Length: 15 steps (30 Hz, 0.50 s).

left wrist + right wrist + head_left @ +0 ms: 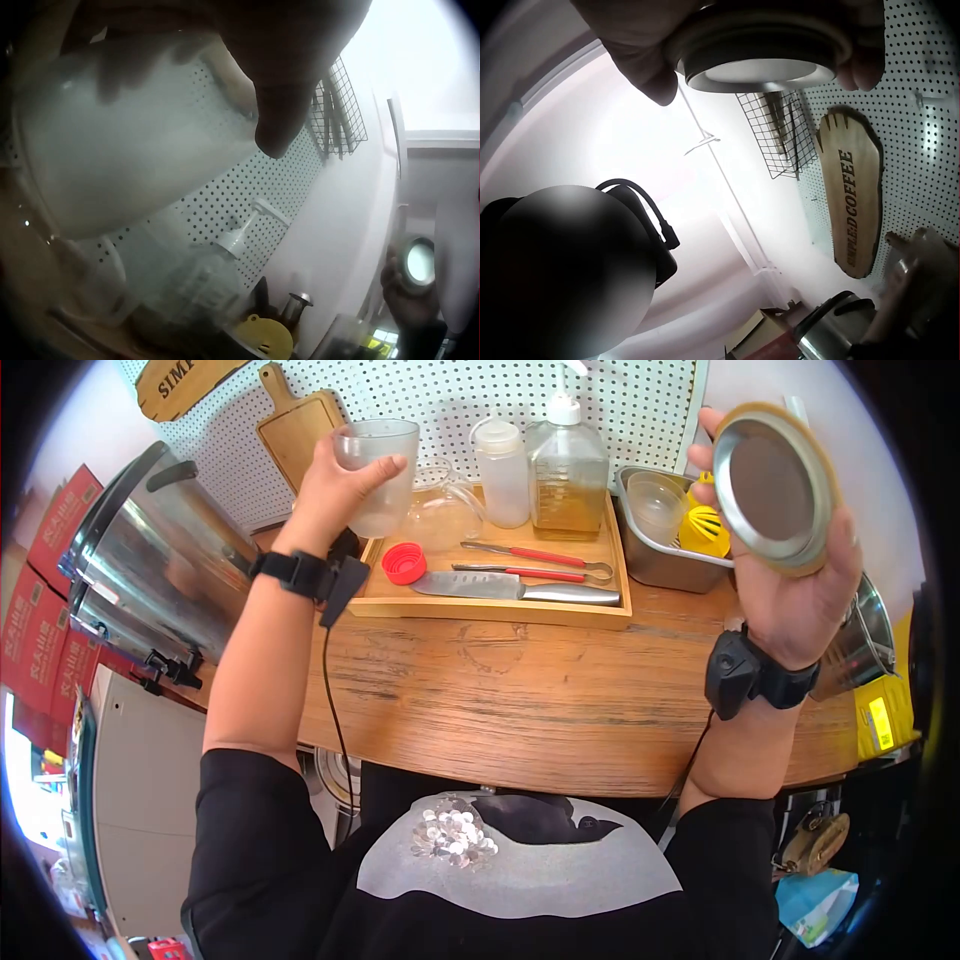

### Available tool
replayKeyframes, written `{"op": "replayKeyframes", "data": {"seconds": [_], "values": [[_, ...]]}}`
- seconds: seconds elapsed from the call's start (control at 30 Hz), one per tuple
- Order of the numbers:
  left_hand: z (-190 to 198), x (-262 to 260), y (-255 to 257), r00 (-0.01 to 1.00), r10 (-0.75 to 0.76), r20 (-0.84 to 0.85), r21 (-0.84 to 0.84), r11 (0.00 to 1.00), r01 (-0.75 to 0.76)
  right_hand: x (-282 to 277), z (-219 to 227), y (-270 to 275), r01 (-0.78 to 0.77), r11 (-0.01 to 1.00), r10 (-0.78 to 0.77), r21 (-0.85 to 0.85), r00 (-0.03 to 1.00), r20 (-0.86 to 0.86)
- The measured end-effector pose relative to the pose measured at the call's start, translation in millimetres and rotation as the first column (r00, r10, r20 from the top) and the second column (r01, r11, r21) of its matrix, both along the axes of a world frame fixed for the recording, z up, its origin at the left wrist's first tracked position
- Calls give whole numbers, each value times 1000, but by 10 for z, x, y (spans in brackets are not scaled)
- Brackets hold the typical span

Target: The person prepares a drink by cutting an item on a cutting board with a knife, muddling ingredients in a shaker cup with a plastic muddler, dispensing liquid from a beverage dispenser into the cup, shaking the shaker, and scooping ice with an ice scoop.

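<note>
My left hand (345, 485) grips a frosted, see-through cup-shaped container (385, 500) above the left part of the wooden tray (500, 606), its thumb across the front near the rim. The container fills the upper left of the left wrist view. My right hand (790, 575), raised at the right, holds a round lid (775, 485) by its edge. The lid has a silvery metal ring, a brown middle and a tan outer rim, and its metal-ringed face is turned toward the head camera. A red cap (404, 563) lies on the tray below my left hand.
On the tray lie a knife (480, 585) and red-handled tools (540, 555). Behind them stand a clear jug (445, 515), a squeeze bottle (500, 470) and a pump bottle (570, 480). A metal bin (675, 565) holds yellow items. A large steel container (165, 550) stands left.
</note>
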State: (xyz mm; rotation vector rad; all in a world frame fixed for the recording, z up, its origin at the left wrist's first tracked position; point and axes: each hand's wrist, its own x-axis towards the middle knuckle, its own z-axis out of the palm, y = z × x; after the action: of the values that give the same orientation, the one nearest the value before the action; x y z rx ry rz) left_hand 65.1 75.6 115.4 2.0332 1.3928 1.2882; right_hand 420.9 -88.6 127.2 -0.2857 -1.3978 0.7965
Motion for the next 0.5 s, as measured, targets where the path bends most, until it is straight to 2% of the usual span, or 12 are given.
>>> {"op": "replayKeyframes", "data": {"seconds": [0.03, 0.07, 0.1, 0.2, 0.23, 0.3, 0.33, 0.4, 0.43, 0.5], "values": [[50, -3, 54, 989, 80, -124, 29, 997, -77, 81, 11, -9, 10, 1000, -10, -3, 1000, -14], [116, 10, 87, 969, 123, -215, 34, 992, -119, 204, 51, -22, -95, 995, 93, -25, 993, -74], [152, 17, 133, 967, 122, -225, 34, 992, -117, 275, 84, -41, -94, 995, 92, -25, 992, -84], [222, 71, 250, 863, 204, -462, 77, 979, -190, 402, 142, -80, -150, 988, 152, 35, 987, -55], [217, 85, 283, 861, 202, -466, 77, 979, -188, 432, 117, -79, -148, 988, 150, 34, 987, -60], [203, 100, 352, 730, 258, -632, 162, 966, -201, 495, 71, -55, -119, 992, 122, 42, 990, -69], [202, 106, 384, 727, 254, -637, 161, 967, -197, 559, 40, -41, -103, 994, 106, 45, 992, -73], [197, 125, 441, 615, 276, -738, 197, 961, -195, 676, -7, -2, -70, 996, 74, 49, 994, -81], [194, 127, 483, 613, 271, -742, 194, 962, -190, 692, -42, 10, -54, 997, 58, 50, 995, -84], [200, 135, 535, 505, 253, -826, 201, 967, -155, 692, -78, 20, -25, 998, 29, 53, 996, -87]]}}
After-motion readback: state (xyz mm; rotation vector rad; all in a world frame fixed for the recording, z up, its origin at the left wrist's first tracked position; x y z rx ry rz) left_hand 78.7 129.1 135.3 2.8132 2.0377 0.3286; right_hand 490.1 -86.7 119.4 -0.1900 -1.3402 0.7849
